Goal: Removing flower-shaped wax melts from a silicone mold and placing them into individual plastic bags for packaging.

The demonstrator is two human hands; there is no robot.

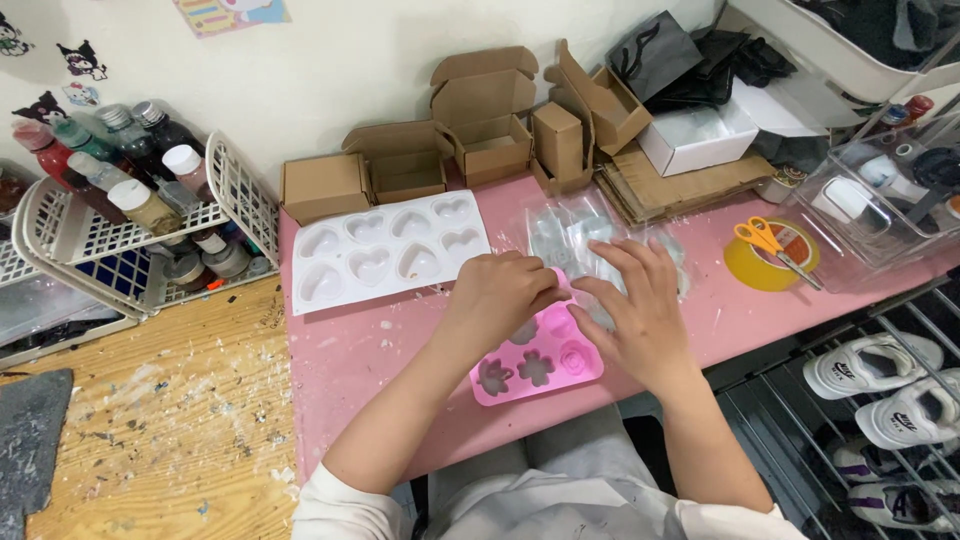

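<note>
A pink flower-cavity mould (535, 368) is seen on the pink table (350, 350), partly covered by the left hand (497, 295), fingers curled together, and right hand (640, 310), fingers spread.

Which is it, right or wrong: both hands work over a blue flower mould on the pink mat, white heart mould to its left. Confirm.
Wrong in one respect: the flower mould is pink, not blue, as the head view shows. Both hands, left and right, work over it on the pink mat, white heart mould to its left.
</note>
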